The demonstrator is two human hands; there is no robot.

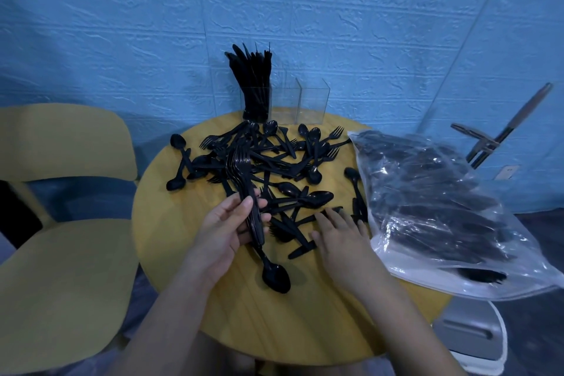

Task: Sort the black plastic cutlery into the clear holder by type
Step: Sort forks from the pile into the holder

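**Fork bundle in left hand; knives alone in holder**

The left hand grips a nested stack of forks by the handles, thumb across the front, tines pointing up and away. The right hand lies flat, palm down, with fingers straight and spread, its fingertips touching black handles at the near edge of the loose pile.

The pile, glossy black plastic spoons and forks, lies tangled across the round, smooth yellow wood-grain table. One spoon lies apart near the front, bowl toward the camera.

The clear holder, of rigid transparent square cells, stands at the table's far edge against the blue embossed wall. Its left cell holds upright knives; the other two cells show nothing inside.

A crinkled clear plastic bag of black cutlery overhangs the table's right side. A yellow chair stands left.
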